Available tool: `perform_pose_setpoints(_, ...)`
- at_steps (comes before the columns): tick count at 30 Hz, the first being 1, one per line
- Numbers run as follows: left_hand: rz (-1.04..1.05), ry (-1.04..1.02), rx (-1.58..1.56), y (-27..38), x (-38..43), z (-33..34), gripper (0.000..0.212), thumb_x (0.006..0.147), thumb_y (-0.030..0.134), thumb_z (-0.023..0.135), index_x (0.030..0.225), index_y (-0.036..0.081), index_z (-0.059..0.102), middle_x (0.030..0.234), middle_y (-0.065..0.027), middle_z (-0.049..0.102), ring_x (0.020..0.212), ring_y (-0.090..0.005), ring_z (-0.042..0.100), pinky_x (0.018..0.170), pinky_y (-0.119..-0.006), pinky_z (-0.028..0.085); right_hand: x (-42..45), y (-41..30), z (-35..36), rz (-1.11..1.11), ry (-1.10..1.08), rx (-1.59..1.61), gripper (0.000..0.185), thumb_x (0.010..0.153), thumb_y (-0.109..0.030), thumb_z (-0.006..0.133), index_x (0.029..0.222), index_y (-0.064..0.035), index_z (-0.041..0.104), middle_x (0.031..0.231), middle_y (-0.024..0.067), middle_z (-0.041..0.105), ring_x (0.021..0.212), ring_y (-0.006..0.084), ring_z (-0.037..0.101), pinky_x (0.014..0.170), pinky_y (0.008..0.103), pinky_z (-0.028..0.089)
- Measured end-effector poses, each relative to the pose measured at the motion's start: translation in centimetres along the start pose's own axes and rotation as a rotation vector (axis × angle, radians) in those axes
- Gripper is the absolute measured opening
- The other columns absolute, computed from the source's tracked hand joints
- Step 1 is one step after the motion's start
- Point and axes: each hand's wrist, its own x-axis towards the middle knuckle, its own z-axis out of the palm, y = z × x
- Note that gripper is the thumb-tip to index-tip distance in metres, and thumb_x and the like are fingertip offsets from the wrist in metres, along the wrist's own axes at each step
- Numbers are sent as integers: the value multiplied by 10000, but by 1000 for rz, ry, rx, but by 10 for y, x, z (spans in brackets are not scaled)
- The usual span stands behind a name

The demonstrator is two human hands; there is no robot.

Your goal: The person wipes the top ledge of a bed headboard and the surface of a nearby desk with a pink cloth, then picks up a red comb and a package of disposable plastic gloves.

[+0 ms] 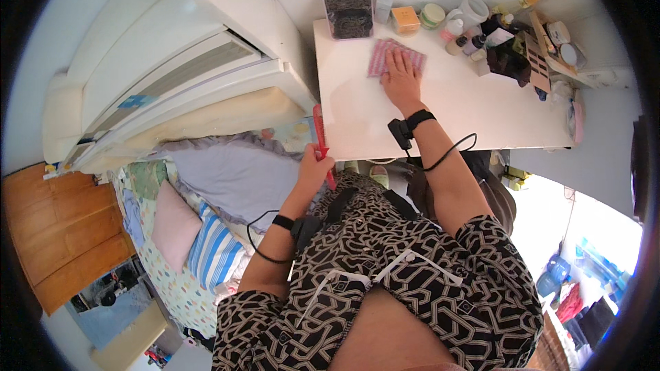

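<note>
My right hand (401,78) lies flat, fingers extended, on a pink striped cloth (380,56) spread on the white tabletop (361,113). My left hand (313,167) is closed around a red comb (318,126), held beside the table's left edge with its toothed part pointing away from me. Beyond the cloth, at the back left corner, stands a pink-framed mirror (349,14). To its right are an orange box (406,19) and a jar with a pale green lid (432,15). A black band with a small device is strapped on each wrist.
Several bottles (456,45), a white mug (473,10) and a wooden rack (554,51) crowd the table's back right. A bed with a grey-blue quilt (242,175), a pink pillow (176,226) and a striped pillow (214,250) lies to the left. A dark bag or garment hangs below the table's front edge.
</note>
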Motion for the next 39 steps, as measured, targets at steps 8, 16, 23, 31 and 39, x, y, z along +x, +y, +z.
perform_pose_setpoints(8, -129, 110, -118, -21, -31, -39, 374, 741, 60, 613, 1080, -5, 471, 819, -41, 562, 705, -110, 523, 600, -261, 436, 15, -93, 22, -213, -4, 110, 594, 870, -274, 463, 1444, -155, 367, 1505, 72, 354, 1385, 249, 308, 1088, 491, 264)
perform_pose_setpoints(16, -40, 114, -114, -28, -26, -44, 379, 781, 134, 620, 1113, 55, 456, 846, -21, 535, 656, -103, 523, 489, -234, 401, -10, -101, 12, -394, -35, 152, 564, 895, -263, 452, 1447, -183, 368, 1507, 59, 351, 1379, 237, 324, 1094, 470, 267)
perform_pose_setpoints(23, -46, 84, -224, 1, -27, -21, 375, 751, 73, 625, 1091, 2, 482, 814, -53, 571, 670, -127, 534, 593, -261, 440, -75, -73, -21, -549, -119, 213, 570, 887, -244, 488, 1441, -170, 373, 1485, 68, 383, 1364, 242, 347, 1101, 455, 268)
perform_pose_setpoints(31, 17, 27, -82, -1, -24, 4, 343, 778, 104, 618, 1083, 38, 475, 813, -27, 557, 645, -114, 533, 500, -243, 408, -134, -15, -59, -600, -200, 170, 555, 923, -292, 461, 1452, -154, 364, 1500, 73, 367, 1383, 235, 329, 1139, 435, 212)
perform_pose_setpoints(39, -20, 39, -38, 11, -31, 19, 323, 787, 115, 621, 1074, 48, 490, 815, -20, 567, 649, -112, 535, 512, -244, 415, -144, 119, -65, -38, -143, -92, 618, 933, -314, 453, 1504, -181, 256, 1561, 53, 241, 1419, 240, 248, 1123, 487, 222)
